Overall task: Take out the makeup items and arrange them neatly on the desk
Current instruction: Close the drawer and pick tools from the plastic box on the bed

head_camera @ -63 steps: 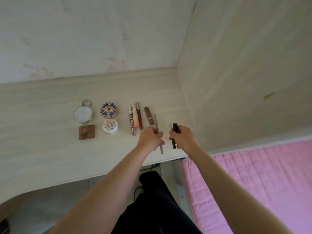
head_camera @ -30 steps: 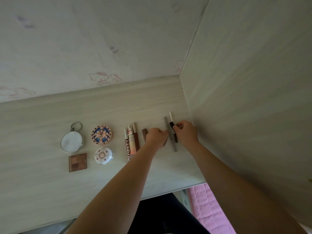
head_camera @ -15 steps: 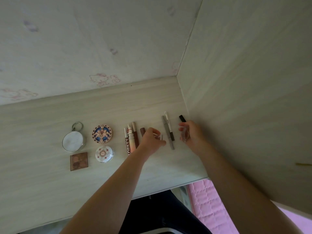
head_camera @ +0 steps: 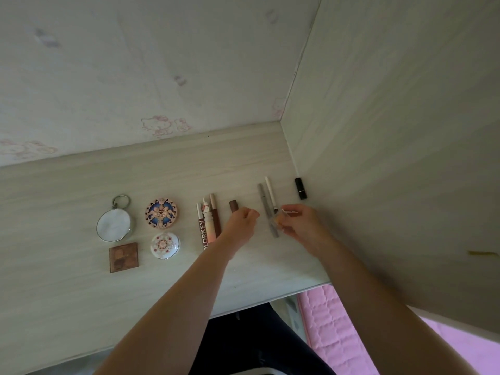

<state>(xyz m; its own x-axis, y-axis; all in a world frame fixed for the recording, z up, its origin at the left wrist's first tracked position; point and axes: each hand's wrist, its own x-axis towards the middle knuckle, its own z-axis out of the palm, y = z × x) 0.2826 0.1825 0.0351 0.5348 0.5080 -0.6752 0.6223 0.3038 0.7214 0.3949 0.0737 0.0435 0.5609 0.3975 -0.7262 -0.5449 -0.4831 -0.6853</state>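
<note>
Makeup items lie in a row on the pale wooden desk (head_camera: 67,293): a round mirror with a ring (head_camera: 113,226), a patterned compact (head_camera: 161,213), a white round compact (head_camera: 165,245), a brown square palette (head_camera: 123,257), lip gloss tubes (head_camera: 208,226), a brown lipstick (head_camera: 233,206), a grey pencil (head_camera: 263,201), a white pen (head_camera: 270,192) and a black tube (head_camera: 300,188). My left hand (head_camera: 239,227) hovers with curled fingers between the lipstick and the pencil, nothing visible in it. My right hand (head_camera: 301,226) pinches a thin pale stick (head_camera: 290,212) beside the pencil's lower end.
A wooden side panel (head_camera: 392,131) rises right next to the black tube. The back wall (head_camera: 162,77) carries faint pink cartoon stickers. A pink quilted bed (head_camera: 332,328) lies below the desk's front right corner.
My right hand has let go of the black tube, which now lies alone by the side panel, and has drawn back to the pencils. My left hand stays in about the same place.
</note>
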